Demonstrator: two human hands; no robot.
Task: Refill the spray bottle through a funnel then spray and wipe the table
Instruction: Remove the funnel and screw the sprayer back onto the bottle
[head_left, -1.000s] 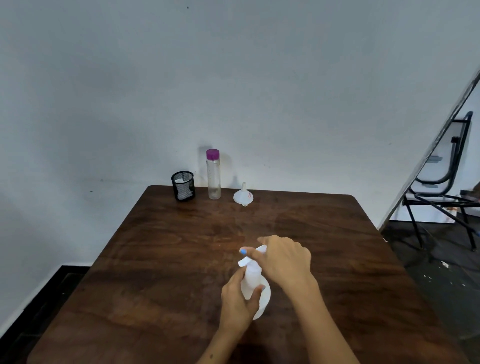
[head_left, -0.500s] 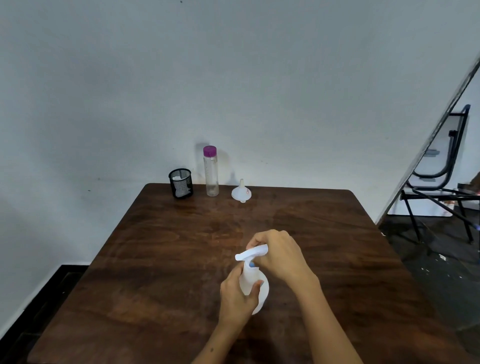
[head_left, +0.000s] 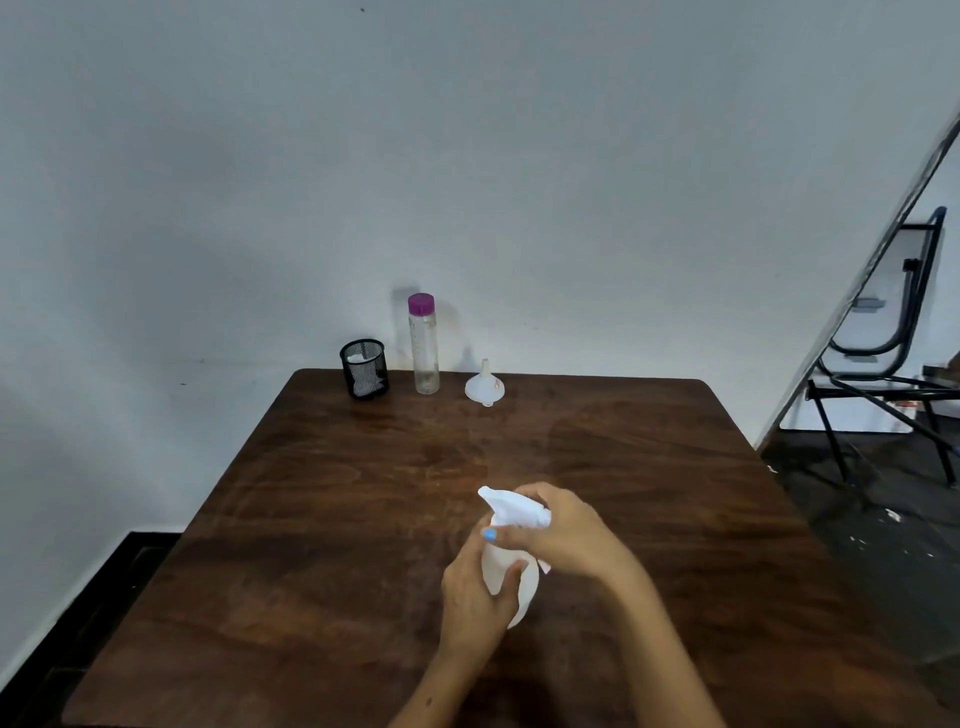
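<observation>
A dark brown wooden table (head_left: 322, 499) with a glossy, streaked grain stands against a plain pale grey wall (head_left: 467, 156), and both of the person's bare forearms reach onto it from the near edge. Near the middle of the near half, the left hand (head_left: 475, 597) comes up from below and wraps the belly of the white spray bottle (head_left: 511, 577), thumb on the near right side and fingers curled round the far left side, so the bottle stands upright on the wood. The right hand (head_left: 563, 535) comes in from the right and lies over the bottle's top, its fingers curled tight round the white spray head (head_left: 511, 504); one fingertip with blue nail polish presses at the neck just below the head. The nozzle end of the head points toward the far left. The bottle itself is opaque white, rounded and wider at the base; what is inside it cannot be told. At the far edge of the table, well apart from the hands, three things stand in a row: at the left a black mesh cup (head_left: 364, 369) with something white inside, beside it a tall clear bottle (head_left: 424, 345) with a purple cap, upright, and to its right a small white funnel (head_left: 484, 385) resting mouth down with its spout pointing up. Far right, beyond the table, a black metal chair (head_left: 883, 358) stands on a dark floor.
</observation>
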